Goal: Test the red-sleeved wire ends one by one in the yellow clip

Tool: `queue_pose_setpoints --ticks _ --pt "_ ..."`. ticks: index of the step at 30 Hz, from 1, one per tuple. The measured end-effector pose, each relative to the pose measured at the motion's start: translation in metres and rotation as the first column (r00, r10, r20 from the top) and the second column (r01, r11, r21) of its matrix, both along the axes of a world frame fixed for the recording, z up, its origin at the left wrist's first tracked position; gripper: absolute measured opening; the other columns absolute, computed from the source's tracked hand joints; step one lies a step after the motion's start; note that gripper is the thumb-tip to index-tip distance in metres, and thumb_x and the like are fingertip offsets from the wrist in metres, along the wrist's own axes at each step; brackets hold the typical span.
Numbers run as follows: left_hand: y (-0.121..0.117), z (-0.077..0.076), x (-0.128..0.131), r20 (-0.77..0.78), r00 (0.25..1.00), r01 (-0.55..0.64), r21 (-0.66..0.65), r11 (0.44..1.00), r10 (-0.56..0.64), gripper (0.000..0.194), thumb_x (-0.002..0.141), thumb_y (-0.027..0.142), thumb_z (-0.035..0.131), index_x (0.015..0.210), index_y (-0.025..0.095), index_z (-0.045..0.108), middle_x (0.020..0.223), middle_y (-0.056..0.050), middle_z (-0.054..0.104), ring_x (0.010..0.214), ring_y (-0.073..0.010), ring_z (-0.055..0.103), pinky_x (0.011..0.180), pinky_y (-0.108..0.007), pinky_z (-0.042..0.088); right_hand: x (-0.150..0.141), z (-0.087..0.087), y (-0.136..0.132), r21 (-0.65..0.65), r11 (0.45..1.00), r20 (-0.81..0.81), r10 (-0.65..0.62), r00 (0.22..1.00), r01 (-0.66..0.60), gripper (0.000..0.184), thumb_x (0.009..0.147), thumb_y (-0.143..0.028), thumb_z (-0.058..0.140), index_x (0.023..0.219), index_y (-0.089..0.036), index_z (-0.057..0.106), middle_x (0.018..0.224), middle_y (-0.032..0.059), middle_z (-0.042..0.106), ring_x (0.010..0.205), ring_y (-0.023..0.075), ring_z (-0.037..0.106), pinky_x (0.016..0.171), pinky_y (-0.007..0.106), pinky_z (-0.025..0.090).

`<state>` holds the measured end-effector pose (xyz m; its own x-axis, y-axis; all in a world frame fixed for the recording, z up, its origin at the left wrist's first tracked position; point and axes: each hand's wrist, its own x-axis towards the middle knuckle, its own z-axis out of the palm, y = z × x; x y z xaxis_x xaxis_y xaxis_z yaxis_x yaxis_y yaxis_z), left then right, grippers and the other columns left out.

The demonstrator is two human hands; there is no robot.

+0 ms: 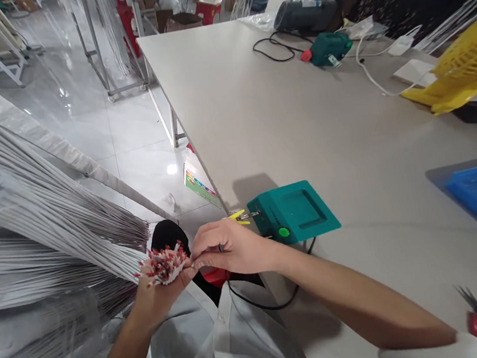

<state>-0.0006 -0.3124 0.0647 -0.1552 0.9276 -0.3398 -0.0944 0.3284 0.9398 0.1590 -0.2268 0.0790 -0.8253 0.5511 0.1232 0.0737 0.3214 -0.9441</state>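
Off the tabletop's (231, 116) left edge, my left hand (159, 297) grasps wires (165, 265), likely light, springy, best gripped as one bunch; my right hand (234, 248) pinches something indistinct.

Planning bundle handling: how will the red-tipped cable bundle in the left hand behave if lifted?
The red-tipped cable bundle will probably flex rather than stay rigid: the grey strands leading to it look long and thin. Its tips may splay, since they spread unevenly above the left hand.
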Motion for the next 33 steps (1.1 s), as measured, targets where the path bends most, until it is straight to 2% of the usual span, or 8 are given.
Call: queue_pose_setpoints --ticks 2,5,8,11,16,19,25,33 --pt "-0.002 -0.004 -0.006 -0.035 0.999 -0.006 0.036 0.999 0.008 0.010 0.060 0.024 0.072 0.062 0.017 0.065 0.062 -0.001 0.062 0.061 -0.0141 0.057 0.059 -0.025 0.048 -0.008 -0.004 -0.007 -0.276 0.956 -0.109 -0.139 0.984 0.104 0.007 0.074 -0.020 0.064 0.070 -0.016 0.067 0.067 0.0007 0.061 0.060 0.0099 0.056 0.056 0.022 0.045" --pt "-0.004 -0.011 -0.009 -0.041 0.999 -0.009 0.079 0.997 0.012 0.012 0.066 0.028 0.068 0.070 0.017 0.066 0.069 -0.002 0.063 0.066 -0.0153 0.057 0.062 -0.027 0.047 -0.021 -0.017 -0.022 -0.676 0.720 -0.161 -0.352 0.922 0.157 0.011 0.068 -0.027 0.070 0.066 -0.017 0.067 0.061 -0.0026 0.058 0.046 0.0057 0.048 0.044 0.019 0.039" --pt "-0.003 -0.012 -0.004 -0.022 0.999 0.025 0.129 0.991 -0.023 0.011 0.072 0.027 0.062 0.071 0.017 0.067 0.069 -0.002 0.063 0.066 -0.0158 0.058 0.063 -0.029 0.047 -0.031 -0.028 -0.034 -0.817 0.559 -0.166 -0.467 0.869 0.144 0.017 0.066 -0.034 0.073 0.065 -0.017 0.068 0.056 -0.0032 0.058 0.043 0.0043 0.044 0.040 0.017 0.034" --pt "-0.001 -0.009 0.003 -0.033 0.999 -0.012 0.156 0.988 0.018 0.010 0.072 0.025 0.061 0.068 0.016 0.066 0.067 -0.004 0.063 0.065 -0.0169 0.059 0.065 -0.031 0.049 -0.034 -0.033 -0.039 -0.815 0.545 -0.158 -0.534 0.830 0.195 0.018 0.068 -0.036 0.071 0.066 -0.018 0.069 0.053 -0.0034 0.057 0.043 0.0044 0.043 0.040 0.017 0.034" --pt "0.002 -0.004 0.007 -0.085 0.993 -0.073 0.108 0.991 0.083 0.008 0.065 0.024 0.064 0.068 0.017 0.067 0.060 -0.003 0.063 0.057 -0.0155 0.058 0.058 -0.029 0.048 -0.027 -0.030 -0.033 -0.359 0.811 -0.224 -0.556 0.800 0.463 0.011 0.078 -0.024 0.061 0.070 -0.019 0.068 0.069 0.0016 0.063 0.062 0.0103 0.056 0.058 0.023 0.046" --pt "0.002 -0.004 0.006 -0.128 0.989 -0.075 0.046 0.996 0.080 0.011 0.061 0.024 0.066 0.069 0.017 0.068 0.060 -0.002 0.064 0.057 -0.0148 0.058 0.058 -0.027 0.048 -0.021 -0.029 -0.027 0.015 0.864 -0.219 -0.487 0.845 0.502 0.018 0.083 -0.018 0.052 0.071 -0.018 0.065 0.069 0.0032 0.063 0.067 0.0119 0.057 0.062 0.024 0.047" --pt "0.002 -0.008 0.009 -0.201 0.972 -0.124 -0.018 0.992 0.118 0.016 0.063 0.031 0.065 0.065 0.015 0.066 0.048 0.000 0.055 0.048 -0.0131 0.052 0.047 -0.024 0.044 -0.015 -0.035 -0.023 0.520 0.747 -0.164 -0.389 0.907 0.415 0.020 0.085 -0.016 0.044 0.071 -0.015 0.059 0.069 0.0059 0.061 0.069 0.0137 0.056 0.060 0.025 0.046" --pt "0.006 0.002 0.018 -0.263 0.949 -0.162 0.061 0.985 0.173 0.015 0.062 0.027 0.059 0.063 0.016 0.069 0.056 -0.005 0.065 0.053 -0.0168 0.059 0.055 -0.030 0.051 -0.011 -0.036 -0.023 0.729 0.578 -0.139 -0.402 0.905 0.368 0.015 0.079 -0.013 0.048 0.067 -0.016 0.057 0.066 0.0042 0.061 0.060 0.0116 0.054 0.052 0.023 0.043"
